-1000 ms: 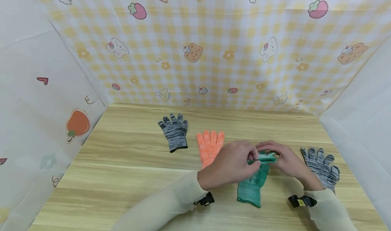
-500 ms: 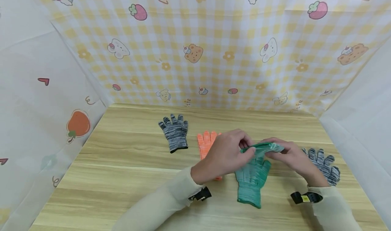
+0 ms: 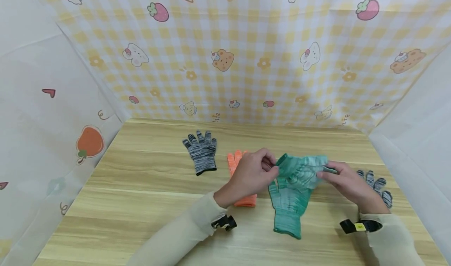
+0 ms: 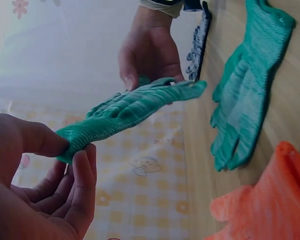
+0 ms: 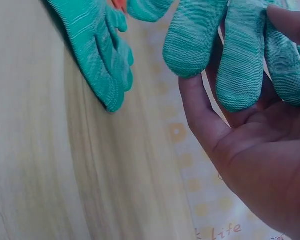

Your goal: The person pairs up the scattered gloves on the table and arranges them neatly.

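Note:
A green knit glove [image 3: 303, 168] is stretched sideways in the air between both hands. My left hand [image 3: 251, 176] pinches its cuff between thumb and fingers, as the left wrist view shows at the cuff's edge [image 4: 72, 145]. At the other end my right hand [image 3: 349, 184] holds the glove's fingers [image 5: 240, 75], thumb on one side and fingers behind. Below it, a second green glove [image 3: 289, 215] lies on the table with its cuff toward me; its upper part is partly covered by the held one. An orange glove [image 3: 246, 200] lies under my left hand and is partly hidden.
A grey-and-black glove [image 3: 201, 152] lies at the back left of the wooden table [image 3: 141, 187]. Another grey-and-black glove [image 3: 377, 187] lies at the right, partly behind my right hand. A checked cloth [image 3: 246, 82] hangs along the table's back edge.
The held green glove has been raised off the lower one and spread out sideways. My left hand has shifted left and my right hand right, drawing apart; more of the lower glove shows.

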### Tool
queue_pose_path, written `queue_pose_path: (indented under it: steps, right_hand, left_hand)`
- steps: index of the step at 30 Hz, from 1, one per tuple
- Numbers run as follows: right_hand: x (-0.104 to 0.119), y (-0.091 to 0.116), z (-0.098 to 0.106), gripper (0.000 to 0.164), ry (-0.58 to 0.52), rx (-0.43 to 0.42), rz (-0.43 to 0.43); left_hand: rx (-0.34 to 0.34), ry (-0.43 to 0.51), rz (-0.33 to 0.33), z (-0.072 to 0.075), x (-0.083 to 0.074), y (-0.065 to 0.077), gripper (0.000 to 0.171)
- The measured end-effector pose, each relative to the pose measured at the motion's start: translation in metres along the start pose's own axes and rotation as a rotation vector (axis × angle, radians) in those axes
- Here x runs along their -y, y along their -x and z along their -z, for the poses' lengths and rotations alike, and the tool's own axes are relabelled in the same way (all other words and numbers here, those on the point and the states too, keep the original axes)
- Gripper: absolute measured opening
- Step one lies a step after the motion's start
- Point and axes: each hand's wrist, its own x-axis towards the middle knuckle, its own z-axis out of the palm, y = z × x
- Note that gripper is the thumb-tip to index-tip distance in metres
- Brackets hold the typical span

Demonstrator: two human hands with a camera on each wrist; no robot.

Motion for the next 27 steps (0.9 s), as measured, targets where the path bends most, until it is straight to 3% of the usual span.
queue_pose_path:
  steps: [5, 14, 18, 27]
  right_hand:
    - [0.004, -0.001, 0.001, 0.026, 0.008, 0.008, -0.054]
    - [0.01, -0.005, 0.003, 0.025, 0.056, 0.051, -0.116]
    - [0.013, -0.008, 0.004, 0.022, 0.133, 0.061, -0.134]
    - [0.017, -0.019, 0.005, 0.016, 0.329, 0.086, -0.167]
  left_hand:
    - [0.011, -0.013, 0.075, -0.002, 0.007, 0.004, 0.025]
    - [0.068, -0.087, 0.131, -0.007, 0.016, 0.009, 0.048]
    - [0.07, -0.09, 0.127, -0.009, 0.019, 0.008, 0.046]
    - [0.124, -0.098, 0.086, -0.015, 0.022, 0.018, 0.015]
